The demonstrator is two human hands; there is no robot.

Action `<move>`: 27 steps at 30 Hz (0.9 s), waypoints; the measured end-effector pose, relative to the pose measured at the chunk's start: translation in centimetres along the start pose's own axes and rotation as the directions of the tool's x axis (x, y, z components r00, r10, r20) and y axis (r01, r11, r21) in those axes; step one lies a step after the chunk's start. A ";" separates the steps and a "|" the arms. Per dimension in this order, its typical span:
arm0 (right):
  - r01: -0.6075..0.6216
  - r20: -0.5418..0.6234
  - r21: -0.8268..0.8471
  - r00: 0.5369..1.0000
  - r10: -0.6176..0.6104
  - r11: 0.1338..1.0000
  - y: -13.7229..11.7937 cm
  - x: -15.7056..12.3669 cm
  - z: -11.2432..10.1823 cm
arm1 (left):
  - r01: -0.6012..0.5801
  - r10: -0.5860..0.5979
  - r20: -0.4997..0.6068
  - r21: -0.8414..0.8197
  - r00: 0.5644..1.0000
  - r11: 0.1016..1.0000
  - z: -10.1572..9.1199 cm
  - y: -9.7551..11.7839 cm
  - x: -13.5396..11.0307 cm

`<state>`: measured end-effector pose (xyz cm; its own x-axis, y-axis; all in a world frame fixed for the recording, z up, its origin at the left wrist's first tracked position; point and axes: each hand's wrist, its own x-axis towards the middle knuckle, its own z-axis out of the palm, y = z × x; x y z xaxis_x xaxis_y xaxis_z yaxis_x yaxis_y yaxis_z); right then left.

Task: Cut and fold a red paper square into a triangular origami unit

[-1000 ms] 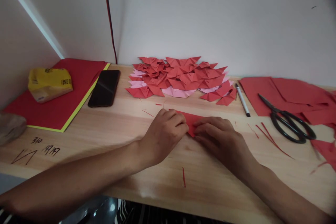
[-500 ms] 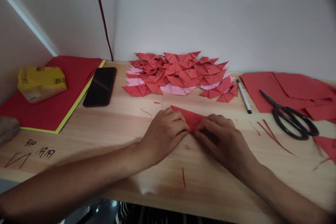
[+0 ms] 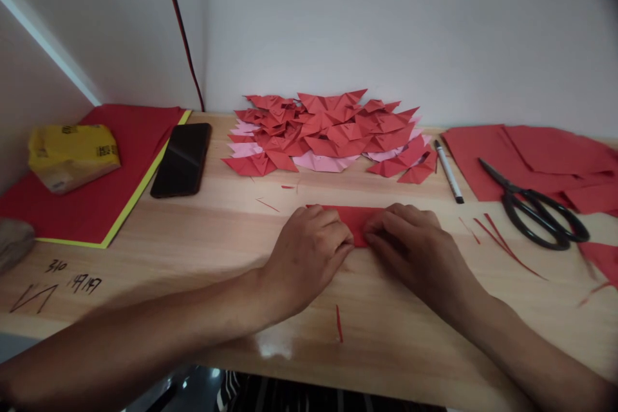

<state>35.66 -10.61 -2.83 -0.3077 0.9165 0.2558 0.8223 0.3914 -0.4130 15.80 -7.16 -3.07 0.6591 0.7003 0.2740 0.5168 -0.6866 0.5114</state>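
Note:
A folded piece of red paper (image 3: 356, 220) lies flat on the wooden table (image 3: 203, 251) in front of me. My left hand (image 3: 309, 252) presses down on its left part with curled fingers. My right hand (image 3: 412, 246) presses on its right part, fingertips meeting the left hand's over the paper. Most of the paper is hidden under both hands. Behind it sits a pile of folded red and pink paper shapes (image 3: 333, 135).
A black phone (image 3: 182, 159) lies left of the pile, beside red card sheets (image 3: 96, 187) carrying a yellow packet (image 3: 71, 154). A marker pen (image 3: 449, 171), black scissors (image 3: 538, 212) and red paper sheets (image 3: 541, 164) lie at the right. Thin red paper strips (image 3: 506, 257) are scattered about.
The red paper has turned from a slanted triangle to a flatter strip square to me. Both hands have shifted a little nearer over it, and the view drifted to the right.

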 end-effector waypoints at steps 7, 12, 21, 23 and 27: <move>-0.010 0.064 0.051 0.998 0.007 0.999 -0.3 -0.2 -0.8 | 0.014 -0.015 0.016 0.028 1.000 1.000 0.2 0.2 -0.2; -0.021 0.088 0.054 0.996 0.016 0.998 -0.6 -0.3 -0.5 | 0.031 -0.032 0.032 0.031 0.999 0.999 0.0 0.4 -0.1; -0.042 0.089 0.001 0.995 0.042 0.999 -0.5 -0.1 0.0 | 0.007 -0.006 0.029 -0.010 1.000 1.000 0.0 0.1 -0.1; -0.052 0.092 -0.014 0.994 0.054 0.999 -0.6 -0.1 0.0 | 0.000 0.000 0.029 -0.002 1.000 1.000 0.0 0.1 -0.2; -0.067 0.111 -0.028 0.991 0.070 0.997 -0.7 0.0 0.0 | 0.000 -0.001 0.028 0.005 1.000 1.000 -0.1 0.2 -0.3</move>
<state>35.07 -10.93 -2.54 -0.3011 0.9450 0.1277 0.8539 0.3268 -0.4050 15.64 -7.46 -2.99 0.6738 0.6950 0.2509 0.5198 -0.6872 0.5075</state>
